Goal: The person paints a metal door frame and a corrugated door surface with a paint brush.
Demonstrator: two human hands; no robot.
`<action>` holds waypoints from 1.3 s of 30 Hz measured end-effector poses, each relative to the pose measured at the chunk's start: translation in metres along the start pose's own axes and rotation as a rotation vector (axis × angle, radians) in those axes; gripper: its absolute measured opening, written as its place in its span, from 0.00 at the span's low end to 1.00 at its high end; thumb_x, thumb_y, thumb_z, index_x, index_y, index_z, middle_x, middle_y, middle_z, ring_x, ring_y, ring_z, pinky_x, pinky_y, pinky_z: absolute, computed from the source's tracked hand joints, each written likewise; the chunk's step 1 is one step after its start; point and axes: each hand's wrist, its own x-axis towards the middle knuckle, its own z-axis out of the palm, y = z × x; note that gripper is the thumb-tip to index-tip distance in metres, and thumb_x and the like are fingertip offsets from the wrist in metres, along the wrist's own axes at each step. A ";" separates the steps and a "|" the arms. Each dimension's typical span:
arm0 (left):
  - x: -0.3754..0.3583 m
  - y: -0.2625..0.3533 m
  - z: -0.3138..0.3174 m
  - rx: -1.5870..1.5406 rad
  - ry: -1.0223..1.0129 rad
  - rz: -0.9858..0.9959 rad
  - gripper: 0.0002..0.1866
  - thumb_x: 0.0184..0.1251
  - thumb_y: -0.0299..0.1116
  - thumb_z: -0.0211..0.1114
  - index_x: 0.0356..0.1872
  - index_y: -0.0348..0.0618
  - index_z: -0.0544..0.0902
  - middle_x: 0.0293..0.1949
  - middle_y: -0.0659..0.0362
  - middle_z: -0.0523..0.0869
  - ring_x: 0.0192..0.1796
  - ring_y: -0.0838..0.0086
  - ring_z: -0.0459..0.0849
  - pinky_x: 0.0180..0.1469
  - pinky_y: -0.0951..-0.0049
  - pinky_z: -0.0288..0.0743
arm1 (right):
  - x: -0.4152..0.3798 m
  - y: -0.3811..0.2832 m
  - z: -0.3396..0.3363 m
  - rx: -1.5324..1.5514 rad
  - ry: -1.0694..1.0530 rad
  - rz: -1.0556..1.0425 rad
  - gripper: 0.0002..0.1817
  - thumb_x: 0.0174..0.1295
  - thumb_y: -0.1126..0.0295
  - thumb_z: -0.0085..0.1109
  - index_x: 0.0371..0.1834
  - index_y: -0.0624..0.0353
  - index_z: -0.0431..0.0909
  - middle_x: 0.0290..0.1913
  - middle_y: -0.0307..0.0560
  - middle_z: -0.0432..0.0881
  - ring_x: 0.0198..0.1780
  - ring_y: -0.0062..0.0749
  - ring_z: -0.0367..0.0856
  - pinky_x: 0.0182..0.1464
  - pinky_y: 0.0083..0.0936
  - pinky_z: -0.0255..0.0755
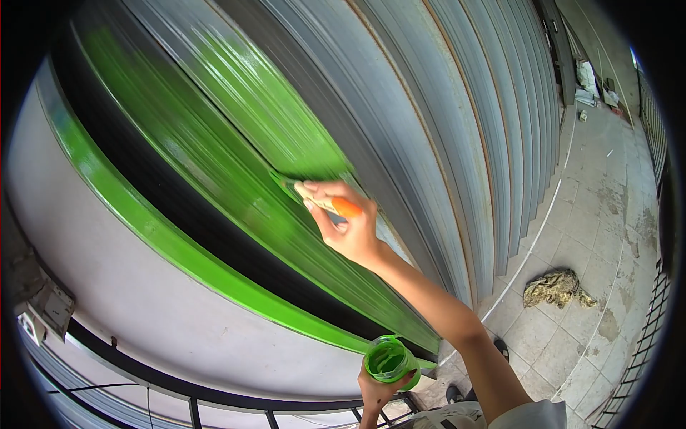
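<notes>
My right hand is closed around the handle of a paintbrush with an orange end. Its green bristles touch the panel where two ridges meet. Streaky green paint covers part of the ribbed metal panel, with grey metal showing to its right. Lower down, my left hand grips an open, clear jar holding green paint, with green smears on its rim. A green strip and a dark band curve along the panel's left side.
Grey unpainted ribs extend to the right. A crumpled cloth lies on the tiled floor. Black railing stands at the right edge, with more at the bottom. Bags lie at the far upper right.
</notes>
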 end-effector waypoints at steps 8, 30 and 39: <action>0.003 -0.002 -0.001 0.003 -0.003 0.003 0.36 0.38 0.30 0.85 0.53 0.34 0.79 0.47 0.54 0.87 0.49 0.71 0.86 0.56 0.68 0.80 | -0.086 -0.024 -0.076 -0.295 -0.303 0.268 0.10 0.58 0.79 0.64 0.40 0.55 0.74 0.38 0.44 0.86 0.24 0.37 0.85 0.20 0.27 0.77; 0.005 0.001 -0.001 0.011 0.095 -0.044 0.43 0.32 0.47 0.87 0.50 0.33 0.78 0.44 0.52 0.89 0.47 0.67 0.89 0.52 0.68 0.82 | -0.074 -0.040 -0.055 -0.558 -0.398 0.136 0.09 0.60 0.79 0.62 0.40 0.57 0.73 0.38 0.45 0.86 0.26 0.37 0.86 0.21 0.27 0.79; 0.000 0.010 -0.004 -0.041 0.133 -0.004 0.43 0.31 0.46 0.87 0.50 0.32 0.79 0.45 0.50 0.89 0.47 0.68 0.89 0.54 0.68 0.81 | 0.091 -0.037 0.058 -0.295 -0.088 -0.310 0.11 0.59 0.82 0.63 0.42 0.60 0.75 0.38 0.48 0.86 0.35 0.38 0.89 0.31 0.28 0.82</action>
